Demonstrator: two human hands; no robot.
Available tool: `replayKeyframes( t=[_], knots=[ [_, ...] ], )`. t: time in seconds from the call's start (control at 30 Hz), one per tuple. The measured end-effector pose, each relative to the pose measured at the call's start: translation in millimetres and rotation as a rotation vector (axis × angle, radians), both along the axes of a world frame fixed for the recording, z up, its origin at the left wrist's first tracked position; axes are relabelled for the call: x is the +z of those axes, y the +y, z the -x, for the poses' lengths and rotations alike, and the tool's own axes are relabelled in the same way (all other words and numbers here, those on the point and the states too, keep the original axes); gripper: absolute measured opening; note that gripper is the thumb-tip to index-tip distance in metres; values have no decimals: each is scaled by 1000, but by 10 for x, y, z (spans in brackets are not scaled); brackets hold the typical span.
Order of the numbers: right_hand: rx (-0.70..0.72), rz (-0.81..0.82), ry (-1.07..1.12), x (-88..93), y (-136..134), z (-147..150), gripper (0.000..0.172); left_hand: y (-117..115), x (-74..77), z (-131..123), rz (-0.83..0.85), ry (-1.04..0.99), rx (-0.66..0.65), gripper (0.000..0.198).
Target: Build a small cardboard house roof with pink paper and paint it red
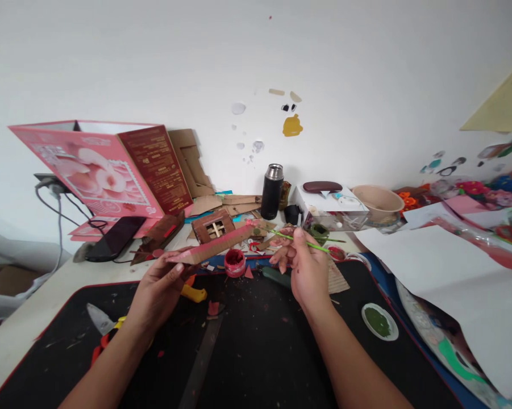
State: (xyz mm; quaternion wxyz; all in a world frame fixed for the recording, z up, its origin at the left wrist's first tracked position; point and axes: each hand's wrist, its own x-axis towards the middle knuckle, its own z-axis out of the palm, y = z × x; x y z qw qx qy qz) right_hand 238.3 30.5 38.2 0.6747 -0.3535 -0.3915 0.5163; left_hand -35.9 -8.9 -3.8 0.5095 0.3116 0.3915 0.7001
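A long cardboard strip (215, 244), partly coated in red paint, is held at its near left end by my left hand (164, 284). My right hand (302, 264) pinches a thin green-handled paintbrush (309, 244), its tip at the strip's far right end. Just below the strip stands an open jar of red paint (235, 263). Behind the strip is a small brown cardboard house piece with a window (213, 228).
A black mat (256, 346) bears scissors (100, 320), a metal ruler (202, 358) and a lid with green paint (379, 322). Behind stand a black flask (272, 193), a pink box (106, 170) and a bowl (378, 200). White paper (443, 272) lies right.
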Motion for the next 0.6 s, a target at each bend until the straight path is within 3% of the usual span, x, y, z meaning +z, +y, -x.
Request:
replayKeyframes(
  t=[0.27, 0.6],
  knots=[
    [-124, 21, 55, 40, 37, -35, 49, 10, 9, 1, -11, -27, 8, 35],
    [-59, 20, 41, 30, 35, -27, 48, 3, 44, -18, 5, -64, 18, 39]
  ],
)
